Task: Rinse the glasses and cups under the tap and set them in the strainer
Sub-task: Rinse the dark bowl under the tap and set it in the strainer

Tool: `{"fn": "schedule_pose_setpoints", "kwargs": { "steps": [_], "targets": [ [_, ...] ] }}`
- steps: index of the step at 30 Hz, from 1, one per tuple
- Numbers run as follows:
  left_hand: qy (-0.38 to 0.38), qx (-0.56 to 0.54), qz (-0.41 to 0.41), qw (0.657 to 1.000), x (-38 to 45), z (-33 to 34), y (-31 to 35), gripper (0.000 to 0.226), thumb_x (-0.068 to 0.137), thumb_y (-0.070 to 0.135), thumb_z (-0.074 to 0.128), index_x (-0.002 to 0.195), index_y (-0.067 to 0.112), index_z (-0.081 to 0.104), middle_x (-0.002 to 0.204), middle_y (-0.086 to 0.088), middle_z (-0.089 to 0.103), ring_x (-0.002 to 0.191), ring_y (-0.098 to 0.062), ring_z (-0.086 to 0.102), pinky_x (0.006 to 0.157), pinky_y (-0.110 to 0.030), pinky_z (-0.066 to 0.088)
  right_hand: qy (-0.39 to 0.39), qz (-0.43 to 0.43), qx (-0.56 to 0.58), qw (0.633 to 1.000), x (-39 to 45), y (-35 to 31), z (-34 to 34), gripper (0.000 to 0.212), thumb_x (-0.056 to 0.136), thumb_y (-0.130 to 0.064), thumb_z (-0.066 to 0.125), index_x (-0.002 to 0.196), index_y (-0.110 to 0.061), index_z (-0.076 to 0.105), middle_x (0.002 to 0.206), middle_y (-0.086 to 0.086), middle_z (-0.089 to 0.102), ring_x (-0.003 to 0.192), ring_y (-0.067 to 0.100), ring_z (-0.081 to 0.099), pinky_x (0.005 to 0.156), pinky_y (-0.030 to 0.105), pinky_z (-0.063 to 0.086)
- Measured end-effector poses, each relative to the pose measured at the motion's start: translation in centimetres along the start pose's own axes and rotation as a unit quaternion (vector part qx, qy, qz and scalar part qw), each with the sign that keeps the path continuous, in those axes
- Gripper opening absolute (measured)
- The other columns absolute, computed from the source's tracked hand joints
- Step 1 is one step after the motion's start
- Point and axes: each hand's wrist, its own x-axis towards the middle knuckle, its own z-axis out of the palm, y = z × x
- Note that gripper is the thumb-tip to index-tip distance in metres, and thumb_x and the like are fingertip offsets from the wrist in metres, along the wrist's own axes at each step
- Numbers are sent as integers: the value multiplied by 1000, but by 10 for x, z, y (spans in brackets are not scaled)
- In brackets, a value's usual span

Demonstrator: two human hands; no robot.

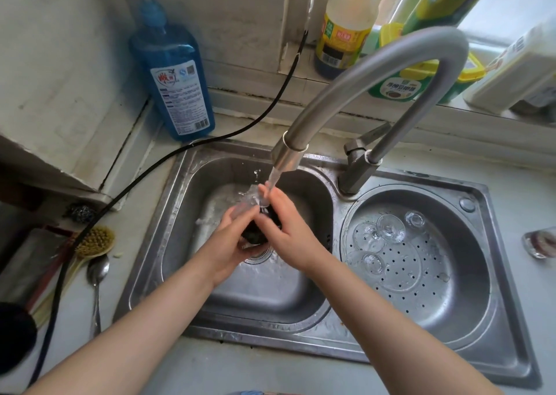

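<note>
Left hand (230, 244) and right hand (285, 226) meet over the left sink (186, 214), fingers of both curled around a clear glass (249, 199) held in the stream from the tap (376, 76). To the right, the strainer (457, 289) sits in the round basin, holding four rinsed glasses (388, 229). Another glass (540, 242) stands on the bench (523, 202) at far right. A blue bottle (177, 79) stands behind the sink.
</note>
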Motion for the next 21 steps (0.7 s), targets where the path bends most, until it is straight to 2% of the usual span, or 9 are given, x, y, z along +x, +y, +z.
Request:
{"fn": "schedule_pose_setpoints", "kwargs": {
  "steps": [1,4,9,11,13,15,17,19,21],
  "targets": [
    [-6,3,8,1000,1,1,0,52,90,35,56,137,19,42,127,-12,59,105,-23,64,74,-37,56,34,33,13,999,3,0,2,59,89,-51,47,139,-19,44,142,1,46,134,13,39,113,39,32],
    [-17,22,28,999,4,6,-2,47,97,43,42,139,21,39,131,-13,57,108,-24,63,77,-40,55,76,131,50,987,10,-4,3,61,85,-58,55,134,-23,48,131,-5,57,121,7,51,104,34,42],
    [6,67,63,996,12,5,-4,49,99,47,36,143,25,36,130,-10,58,111,-24,63,79,-41,54,117,174,82,974,17,-14,4,50,81,-56,64,119,-23,56,115,-9,64,107,5,58,92,26,47],
    [7,66,63,996,13,1,-2,49,99,47,37,143,25,37,131,-10,58,112,-25,62,77,-39,54,102,191,106,971,21,-14,3,46,84,-57,62,115,-23,59,112,-8,66,104,7,60,89,25,48],
    [8,60,65,996,12,-1,1,47,100,46,35,140,24,41,130,-11,58,112,-25,62,74,-37,54,84,227,178,954,23,-15,-3,36,92,-52,53,107,-21,64,103,-4,68,96,9,62,85,25,49],
    [12,59,68,996,12,-3,2,46,100,46,35,139,24,43,131,-11,57,112,-26,62,72,-36,54,78,272,208,936,25,-13,-5,42,97,-50,42,99,-17,68,95,-1,69,91,13,63,84,29,48],
    [20,72,71,995,13,-4,2,48,99,48,37,142,26,38,134,-9,55,111,-24,62,72,-35,54,96,241,142,955,23,-13,1,46,99,-49,37,105,-14,66,101,1,68,96,16,62,89,33,48],
    [22,94,76,992,13,-2,1,49,98,49,37,143,29,35,134,-7,55,113,-22,61,73,-35,53,120,137,53,982,18,-15,10,40,96,-47,44,117,-16,59,112,0,62,106,14,57,93,33,46],
    [16,106,74,991,12,-1,1,47,99,48,36,142,31,36,132,-6,57,114,-21,60,75,-34,52,119,88,-20,989,14,-19,15,42,92,-48,51,121,-18,54,118,-1,56,111,10,50,94,29,43]
  ]
}}
